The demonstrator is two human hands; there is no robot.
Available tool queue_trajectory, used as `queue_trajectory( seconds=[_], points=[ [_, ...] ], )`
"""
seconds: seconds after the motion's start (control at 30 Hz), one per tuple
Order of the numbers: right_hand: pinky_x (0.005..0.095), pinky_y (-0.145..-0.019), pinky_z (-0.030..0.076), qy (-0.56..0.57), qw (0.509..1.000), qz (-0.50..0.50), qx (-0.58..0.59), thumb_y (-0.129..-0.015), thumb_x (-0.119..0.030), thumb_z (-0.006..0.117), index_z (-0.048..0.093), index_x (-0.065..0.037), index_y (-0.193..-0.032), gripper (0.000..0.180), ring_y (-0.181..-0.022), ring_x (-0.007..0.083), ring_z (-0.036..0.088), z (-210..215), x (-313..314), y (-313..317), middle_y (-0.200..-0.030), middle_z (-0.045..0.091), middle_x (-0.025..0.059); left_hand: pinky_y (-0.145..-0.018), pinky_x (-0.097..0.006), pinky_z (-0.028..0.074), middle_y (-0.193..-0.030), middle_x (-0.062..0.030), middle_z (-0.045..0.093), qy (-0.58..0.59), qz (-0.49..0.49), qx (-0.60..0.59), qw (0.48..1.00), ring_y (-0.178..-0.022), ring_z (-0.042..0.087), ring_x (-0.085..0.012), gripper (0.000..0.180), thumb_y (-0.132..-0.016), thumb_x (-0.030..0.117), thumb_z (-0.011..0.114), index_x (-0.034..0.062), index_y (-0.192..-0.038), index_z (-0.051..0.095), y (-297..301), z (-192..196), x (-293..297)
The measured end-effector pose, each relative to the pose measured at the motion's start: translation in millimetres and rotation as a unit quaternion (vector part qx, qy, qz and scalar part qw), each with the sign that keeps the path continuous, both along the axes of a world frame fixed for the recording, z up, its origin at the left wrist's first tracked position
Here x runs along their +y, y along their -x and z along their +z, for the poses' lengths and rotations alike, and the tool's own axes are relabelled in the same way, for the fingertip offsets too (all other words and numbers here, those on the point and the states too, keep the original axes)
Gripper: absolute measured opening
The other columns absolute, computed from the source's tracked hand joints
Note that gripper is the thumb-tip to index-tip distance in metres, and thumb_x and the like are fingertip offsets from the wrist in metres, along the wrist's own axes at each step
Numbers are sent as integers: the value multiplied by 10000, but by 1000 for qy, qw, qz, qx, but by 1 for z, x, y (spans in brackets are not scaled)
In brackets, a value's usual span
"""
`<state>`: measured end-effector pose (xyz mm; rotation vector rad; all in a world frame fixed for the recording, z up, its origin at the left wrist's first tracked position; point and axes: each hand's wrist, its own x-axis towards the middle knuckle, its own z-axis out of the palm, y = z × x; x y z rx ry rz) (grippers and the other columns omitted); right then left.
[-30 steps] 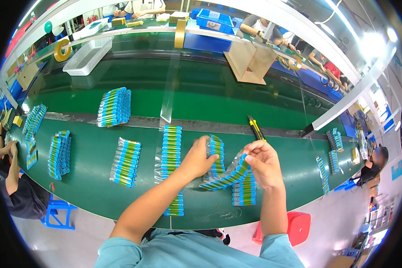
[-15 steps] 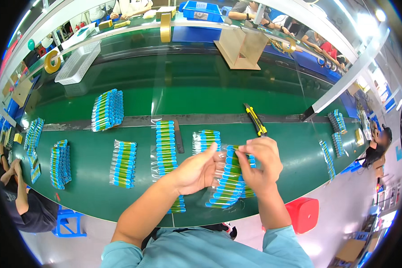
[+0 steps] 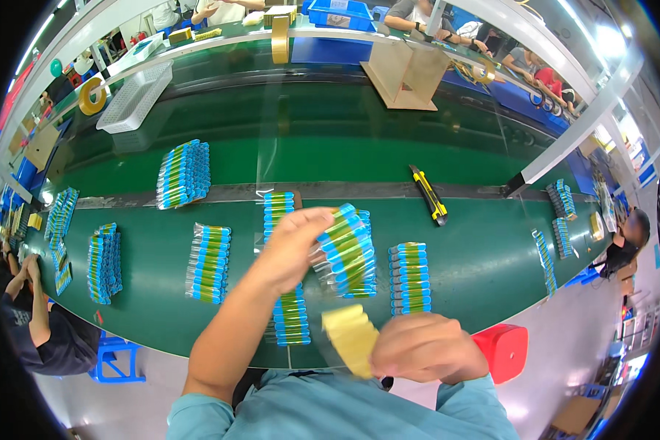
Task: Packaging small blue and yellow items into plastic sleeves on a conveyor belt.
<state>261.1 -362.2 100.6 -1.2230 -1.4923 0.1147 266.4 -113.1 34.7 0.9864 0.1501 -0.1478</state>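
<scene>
My left hand pinches the upper left corner of a clear-wrapped strip of blue-and-green sachet-like pieces, tilted above the table. Behind it, another strip partly shows. Lower right, my right hand, smeared by motion, is closed on a pale yellow, ridged flat piece, whose exact kind I cannot make out. Just beyond that hand a strip of the same blue-and-green pieces lies flat. A long row of strips runs under my left forearm.
More strips lie to the left: a single one, a thick stack and another stack. A yellow-and-black box cutter rests on the dark seam. Farther back are a white basket and a cardboard piece. Co-workers sit around.
My right hand has left the strip, moved down toward me and now has the yellow piece. My left hand has raised a strip up and away. One strip now lies flat at right.
</scene>
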Motion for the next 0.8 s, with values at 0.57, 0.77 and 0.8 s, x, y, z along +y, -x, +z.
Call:
queue_trajectory(
  seconds=[0.57,0.77,0.8],
  points=[
    [268,-692,491,-9,935,-349,54,-734,-9,850,602,-62,-1233,560,-934,155,606,-43,31,-46,-1164,602,104,-920,-299,525,-1192,-57,643,-87,-174,-9,981,-1050,596,-93,484,-1067,302,517,-1,-1444,504,44,31,-16],
    [428,-990,453,120,976,-180,-2,-851,7,692,514,-28,-1330,512,-1178,328,568,-44,34,-45,-1251,586,143,-810,-266,502,-1096,-33,642,-130,-214,-14,968,-949,560,-61,445,-1076,277,494,29,-1444,522,38,28,-22],
    [466,-1058,418,138,977,-162,-5,-879,36,622,442,-19,-1397,551,-1245,370,526,-41,33,-44,-1301,558,177,-761,-251,482,-1055,-16,638,-166,-237,-24,957,-907,536,-46,437,-1077,268,490,26,-1438,529,37,25,-21]
  ],
)
